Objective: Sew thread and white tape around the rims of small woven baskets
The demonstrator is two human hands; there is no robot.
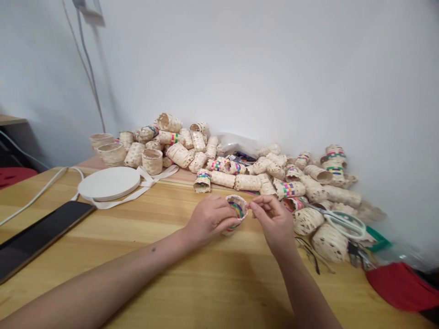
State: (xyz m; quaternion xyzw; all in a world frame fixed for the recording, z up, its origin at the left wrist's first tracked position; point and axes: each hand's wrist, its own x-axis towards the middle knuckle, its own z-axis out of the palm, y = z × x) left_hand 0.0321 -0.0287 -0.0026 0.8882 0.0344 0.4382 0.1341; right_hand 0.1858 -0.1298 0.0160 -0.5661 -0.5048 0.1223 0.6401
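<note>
In the middle of the table, my left hand (212,217) is closed around a small woven basket (237,208). The basket has a pale rim with colored bands below it, and its open mouth faces up toward me. At its right rim, the thumb and forefinger of my right hand (272,217) are pinched together. Whatever those fingertips grip is too small to make out. Part of the basket's left side is hidden behind my left fingers.
Many woven tubes and baskets (224,179) are heaped along the wall. A roll of white ribbon (109,183) and a phone (44,233) lie at left. White-handled scissors (346,224), eyeglasses (310,253) and a red cloth item (401,285) are at right.
</note>
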